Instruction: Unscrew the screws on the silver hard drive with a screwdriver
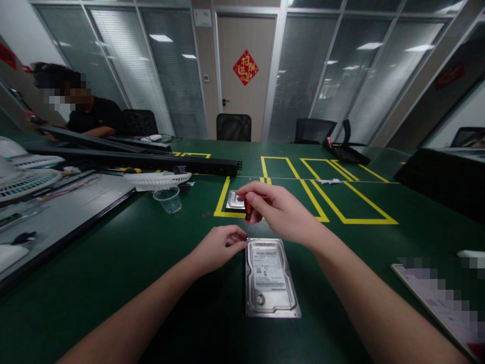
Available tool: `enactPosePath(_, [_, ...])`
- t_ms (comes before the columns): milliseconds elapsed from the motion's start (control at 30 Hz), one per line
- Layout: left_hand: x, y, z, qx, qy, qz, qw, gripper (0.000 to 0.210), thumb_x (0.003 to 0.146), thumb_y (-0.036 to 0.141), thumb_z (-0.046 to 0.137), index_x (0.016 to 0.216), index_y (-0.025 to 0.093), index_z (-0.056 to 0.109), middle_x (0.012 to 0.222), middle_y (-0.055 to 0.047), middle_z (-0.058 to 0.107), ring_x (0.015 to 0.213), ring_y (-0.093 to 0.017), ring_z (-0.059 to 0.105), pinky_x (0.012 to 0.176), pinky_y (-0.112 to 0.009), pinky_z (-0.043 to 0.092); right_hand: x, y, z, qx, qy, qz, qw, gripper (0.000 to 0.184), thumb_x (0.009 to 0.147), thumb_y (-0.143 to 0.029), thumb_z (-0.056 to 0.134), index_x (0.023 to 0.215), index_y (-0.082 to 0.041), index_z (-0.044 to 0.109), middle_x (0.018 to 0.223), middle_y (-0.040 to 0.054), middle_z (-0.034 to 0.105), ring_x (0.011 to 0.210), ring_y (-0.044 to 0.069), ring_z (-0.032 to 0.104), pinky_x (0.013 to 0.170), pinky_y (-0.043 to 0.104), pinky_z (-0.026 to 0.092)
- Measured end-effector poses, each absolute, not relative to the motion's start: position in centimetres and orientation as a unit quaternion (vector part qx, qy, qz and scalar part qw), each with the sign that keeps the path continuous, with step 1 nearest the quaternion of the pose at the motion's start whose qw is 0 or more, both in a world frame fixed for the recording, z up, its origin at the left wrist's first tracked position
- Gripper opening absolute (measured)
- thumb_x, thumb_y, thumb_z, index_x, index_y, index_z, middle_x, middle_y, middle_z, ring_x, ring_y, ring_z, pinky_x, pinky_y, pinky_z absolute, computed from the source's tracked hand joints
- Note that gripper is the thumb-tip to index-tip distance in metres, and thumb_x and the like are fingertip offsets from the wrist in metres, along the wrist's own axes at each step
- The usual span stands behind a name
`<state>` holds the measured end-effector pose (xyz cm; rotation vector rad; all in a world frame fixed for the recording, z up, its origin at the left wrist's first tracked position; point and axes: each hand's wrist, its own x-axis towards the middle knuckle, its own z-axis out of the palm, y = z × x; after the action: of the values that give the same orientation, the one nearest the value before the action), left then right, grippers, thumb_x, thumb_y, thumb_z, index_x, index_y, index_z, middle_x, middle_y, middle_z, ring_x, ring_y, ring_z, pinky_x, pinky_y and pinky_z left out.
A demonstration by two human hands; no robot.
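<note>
A silver hard drive (267, 275) lies flat on the green table, its labelled face up. My right hand (271, 202) is closed around the red-and-black handle of a screwdriver (248, 207). The screwdriver stands nearly upright, its thin shaft pointing down at the drive's far left corner. At that same corner is my left hand (223, 245), thumb and fingers drawn together close to the screwdriver's tip. What those fingers pinch, if anything, is too small to make out. Beyond my hands a second hard drive (235, 200) is partly covered by my right fingers.
Yellow tape (371, 221) marks rectangles on the table (212, 313). To the left are a clear plastic cup (167, 200), a white slotted part (157, 179), long black bars (182, 164) and a large panel (76, 212). Another person (94, 114) sits at far left.
</note>
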<state>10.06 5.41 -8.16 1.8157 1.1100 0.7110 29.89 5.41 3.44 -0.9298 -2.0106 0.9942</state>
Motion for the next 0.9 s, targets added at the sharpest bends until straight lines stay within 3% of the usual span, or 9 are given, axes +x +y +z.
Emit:
enactPosePath(133, [10.03,5.48,-8.22,0.732,0.445,0.283,0.432,0.02,0.09,0.027,0.072,0.106,0.014,0.075,0.102,-0.01,0.081,0.091,-0.024,0.077,0.083,-0.035,0.06,29.96,5.55,3.46,-0.368,-0.772,0.386,0.347,0.032,0.109,-0.025,0.039,0.127,-0.019,0.065,0.077,0.0007,0.068,0.067,0.014,0.067,0.066,0.029,0.054])
enactPosePath(233, [10.0,5.54,-8.24,0.731,0.441,0.286,0.435,0.02,0.09,0.026,0.072,0.106,0.014,0.075,0.101,-0.01,0.081,0.091,-0.023,0.077,0.083,-0.035,0.06,29.92,5.41,3.49,-0.384,-0.758,0.378,0.367,0.018,0.105,-0.032,0.053,0.109,-0.019,0.065,0.078,-0.0001,0.067,0.064,0.014,0.068,0.062,0.028,0.055])
enactPosePath(367, [9.99,5.53,-8.19,0.729,0.441,0.287,0.438,0.02,0.089,0.026,0.072,0.105,0.014,0.074,0.102,-0.01,0.081,0.092,-0.023,0.077,0.083,-0.035,0.06,29.81,5.32,3.43,-0.377,-0.752,0.367,0.398,0.019,0.096,-0.037,0.069,0.101,-0.021,0.06,0.092,0.0004,0.068,0.064,0.012,0.067,0.058,0.027,0.056])
enactPosePath(433, [9.99,5.51,-8.2,0.732,0.441,0.286,0.434,0.02,0.09,0.026,0.071,0.105,0.014,0.075,0.101,-0.01,0.081,0.091,-0.023,0.077,0.083,-0.035,0.06,29.82,5.37,3.4,-0.355,-0.755,0.372,0.407,0.014,0.097,-0.033,0.067,0.101,-0.022,0.06,0.099,0.0007,0.067,0.065,0.011,0.066,0.058,0.026,0.056])
enactPosePath(500, [10.0,5.5,-8.25,0.732,0.439,0.288,0.435,0.02,0.089,0.026,0.071,0.105,0.014,0.075,0.101,-0.01,0.08,0.091,-0.023,0.077,0.083,-0.035,0.06,29.87,5.45,3.39,-0.344,-0.765,0.378,0.392,0.011,0.1,-0.032,0.062,0.099,-0.021,0.062,0.092,-0.0001,0.066,0.065,0.011,0.066,0.059,0.026,0.055])
enactPosePath(700, [10.01,5.55,-8.36,0.725,0.441,0.289,0.444,0.02,0.09,0.026,0.072,0.105,0.013,0.074,0.101,-0.01,0.08,0.091,-0.023,0.077,0.084,-0.035,0.061,29.94,5.41,3.5,-0.359,-0.768,0.387,0.363,0.027,0.108,-0.024,0.042,0.12,-0.019,0.065,0.074,0.0002,0.068,0.069,0.015,0.07,0.068,0.03,0.056])
enactPosePath(800, [10.02,5.54,-8.32,0.724,0.441,0.287,0.446,0.021,0.089,0.026,0.073,0.106,0.013,0.074,0.101,-0.01,0.08,0.09,-0.023,0.077,0.084,-0.036,0.061,29.85,5.32,3.56,-0.382,-0.754,0.376,0.38,0.013,0.102,-0.032,0.059,0.104,-0.02,0.064,0.078,0.0004,0.069,0.066,0.015,0.07,0.062,0.029,0.056])
enactPosePath(900, [10.05,5.5,-8.26,0.727,0.44,0.29,0.44,0.021,0.089,0.026,0.073,0.106,0.013,0.075,0.101,-0.01,0.08,0.091,-0.024,0.077,0.084,-0.036,0.061,29.8,5.31,3.44,-0.389,-0.747,0.365,0.397,0.02,0.094,-0.037,0.071,0.097,-0.021,0.058,0.086,0.0011,0.071,0.063,0.014,0.07,0.057,0.028,0.055])
